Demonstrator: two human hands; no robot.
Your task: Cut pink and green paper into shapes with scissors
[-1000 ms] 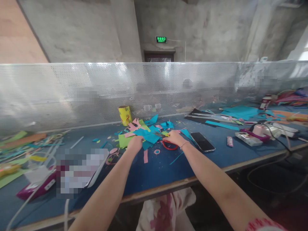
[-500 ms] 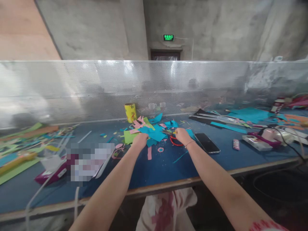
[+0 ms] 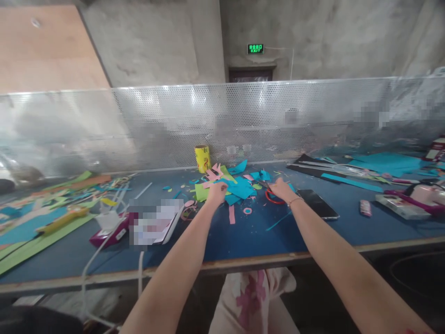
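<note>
In front of the pile (image 3: 239, 188), bare table (image 3: 243, 246) lets a hand through between the forearms (image 3: 189, 248), with only flat scraps (image 3: 232, 214) there. Left of the pile a device (image 3: 173, 222) blocks; right, the scissors (image 3: 275, 202) and phone (image 3: 317, 204); behind, the roll (image 3: 202, 159) and screen (image 3: 257, 116).

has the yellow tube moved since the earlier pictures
No: the yellow tube keeps its place by the mesh screen, below and left of the exit sign; the whole view shifted.
</note>
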